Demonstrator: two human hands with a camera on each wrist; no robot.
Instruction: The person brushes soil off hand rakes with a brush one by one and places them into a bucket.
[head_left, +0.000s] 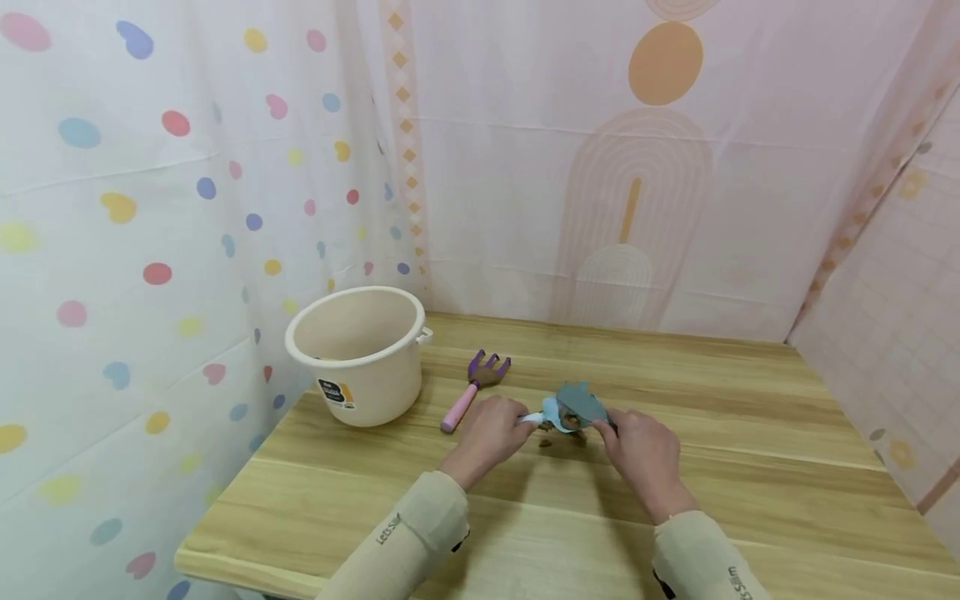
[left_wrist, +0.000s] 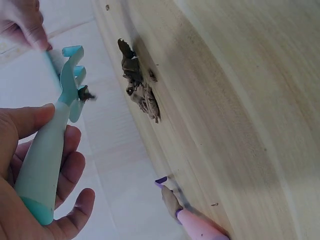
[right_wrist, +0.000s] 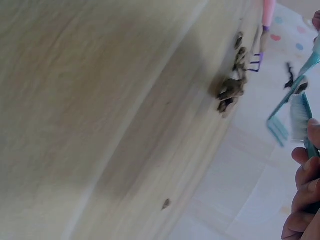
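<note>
My left hand [head_left: 491, 429] grips the pale blue-green handle of a small hand rake [left_wrist: 47, 150], thumb along one side and fingers round the other. A dark, muddy scrap [left_wrist: 86, 93] is at its prongs. My right hand [head_left: 645, 454] holds a teal brush [right_wrist: 300, 117] with white bristles, fingers curled round its handle. The brush head lies against or right beside the rake's prongs and overlaps them in the head view. Below both tools, dark brown muddy clumps [left_wrist: 140, 82] lie on the wooden table [head_left: 750, 433].
Left of the hands lies a second hand rake [head_left: 461, 407] with a pink handle and mud-smeared purple prongs. A cream bucket [head_left: 375, 379] stands farther left near the table's edge. Patterned curtains [head_left: 487, 208] hang behind and at both sides. A small crumb [right_wrist: 166, 204] lies apart on the tabletop.
</note>
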